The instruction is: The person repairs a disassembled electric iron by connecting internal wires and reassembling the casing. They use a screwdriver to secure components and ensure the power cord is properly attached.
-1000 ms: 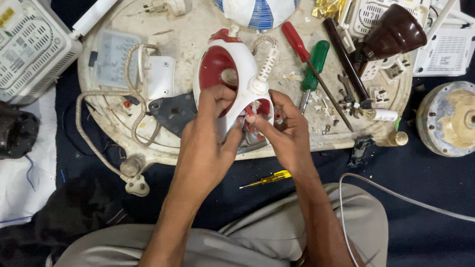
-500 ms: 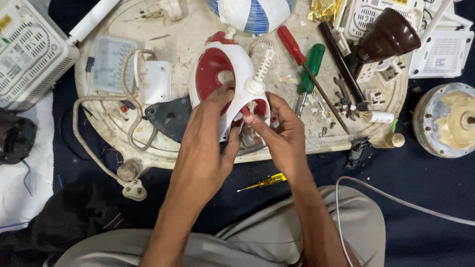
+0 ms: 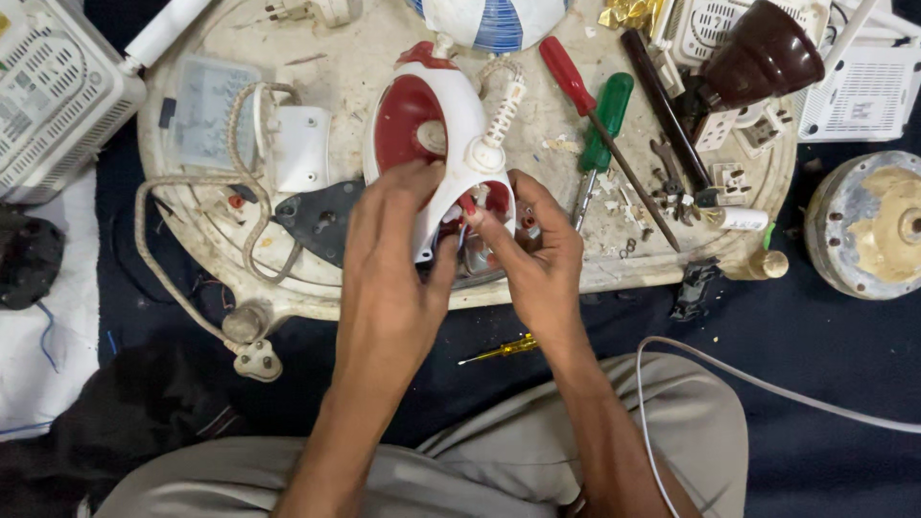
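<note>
**Both hands on the opened iron**

We have the red and white iron point(image 3: 436, 134) lying on the round desk point(image 3: 672, 264), its rear end turned toward us. Our left hand point(image 3: 389, 264) is clasped over the body and handle, steadying it. Our right hand point(image 3: 537, 254) pinches something small at the open back, fingertips point(image 3: 480, 219) right among the red wire ends; what exactly they grip we cannot tell. The grey soleplate point(image 3: 321, 219) lies apart to the left, beside the braided cord point(image 3: 192, 288). The risk, as we judge it: a tug too hard could snap a thin wire, and a loosened small part could drop among the screwdrivers point(image 3: 595, 125) and scraps and be lost
</note>
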